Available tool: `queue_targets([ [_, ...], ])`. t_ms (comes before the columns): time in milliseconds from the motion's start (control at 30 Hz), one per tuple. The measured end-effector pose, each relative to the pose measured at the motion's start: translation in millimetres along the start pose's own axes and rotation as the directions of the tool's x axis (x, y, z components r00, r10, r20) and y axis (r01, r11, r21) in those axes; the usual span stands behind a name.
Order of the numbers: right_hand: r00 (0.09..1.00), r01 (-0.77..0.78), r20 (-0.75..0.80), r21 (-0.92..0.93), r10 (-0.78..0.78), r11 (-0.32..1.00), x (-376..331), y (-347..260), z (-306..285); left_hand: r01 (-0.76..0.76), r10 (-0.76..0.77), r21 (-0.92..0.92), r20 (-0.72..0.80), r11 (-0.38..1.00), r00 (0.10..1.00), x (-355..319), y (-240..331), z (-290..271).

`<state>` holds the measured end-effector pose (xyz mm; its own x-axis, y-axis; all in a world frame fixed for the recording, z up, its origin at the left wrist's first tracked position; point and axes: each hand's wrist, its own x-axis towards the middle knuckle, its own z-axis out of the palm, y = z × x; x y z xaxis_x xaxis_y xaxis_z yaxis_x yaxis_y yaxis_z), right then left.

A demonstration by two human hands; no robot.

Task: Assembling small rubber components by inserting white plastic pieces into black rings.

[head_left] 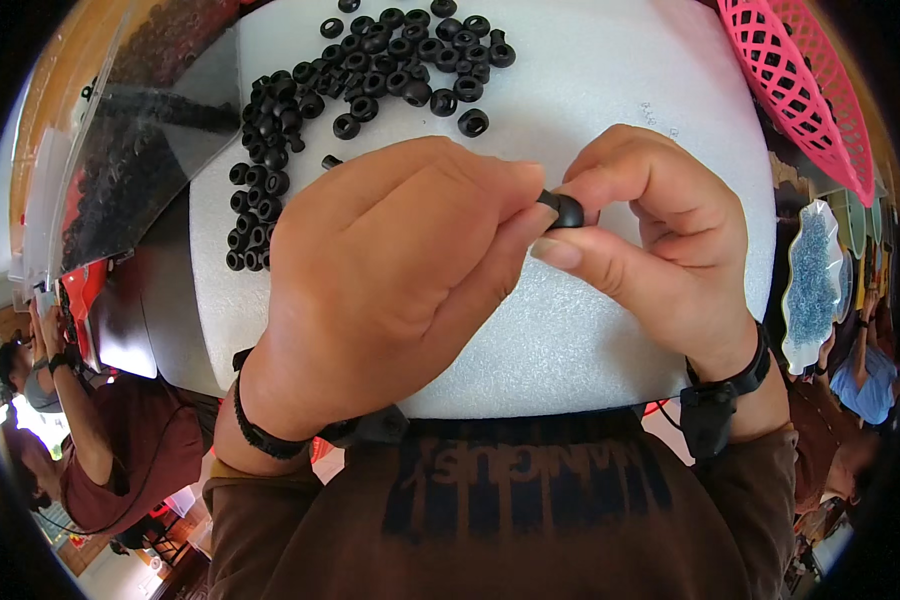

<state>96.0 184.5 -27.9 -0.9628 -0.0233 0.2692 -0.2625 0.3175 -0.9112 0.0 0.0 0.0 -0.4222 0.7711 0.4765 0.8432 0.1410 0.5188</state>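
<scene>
1. Left hand (400,270): back turned up, fingers folded, thumb and forefinger pinched on a slim black stem (549,200). Most of the stem is hidden by the fingers.
2. Right hand (660,215): thumb and forefinger gripping a glossy, rounded black knob (569,212), other fingers curled toward the palm. The knob meets the stem between the two hands; cannot tell whether they are one piece or two.
3. Both pieces are held over a white foam sheet (610,340), right of its middle.
4. Loose black ring-like pieces (473,123) lie on the sheet, crowded beyond the left hand and trailing down its left side. Many show an open hole; some have a narrow neck.
5. One slim black piece (331,161) lies just beside the left hand's knuckles.
6. Left of the sheet: clear plastic bag (160,130) with more dark pieces inside, too blurred to sort.
7. Upper right: pink lattice basket (857,172), tilted in view. Below it, a white wavy-edged tray (798,357) bearing blue-grey granules (814,275).
8. Right wrist wears a black strapped device (710,415). Far left, a person in a maroon shirt (135,450).
</scene>
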Motion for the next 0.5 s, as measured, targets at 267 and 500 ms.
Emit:
queue_targets([
  [267, 0.976, -0.192, 0.008, 0.517, 0.22, 0.834, 0.0, -2.2, 3.6, 0.015, -0.02, -0.088, -0.06, 0.996, 0.998, -3.5, 5.5, 8.0],
  [500, 0.914, -0.345, 0.127, 0.745, 0.386, 0.571, -1.6, -5.8, 2.8, -0.052, 0.049, -0.039, -0.07, 0.998, 0.996, -3.2, 2.8, 16.5],
])
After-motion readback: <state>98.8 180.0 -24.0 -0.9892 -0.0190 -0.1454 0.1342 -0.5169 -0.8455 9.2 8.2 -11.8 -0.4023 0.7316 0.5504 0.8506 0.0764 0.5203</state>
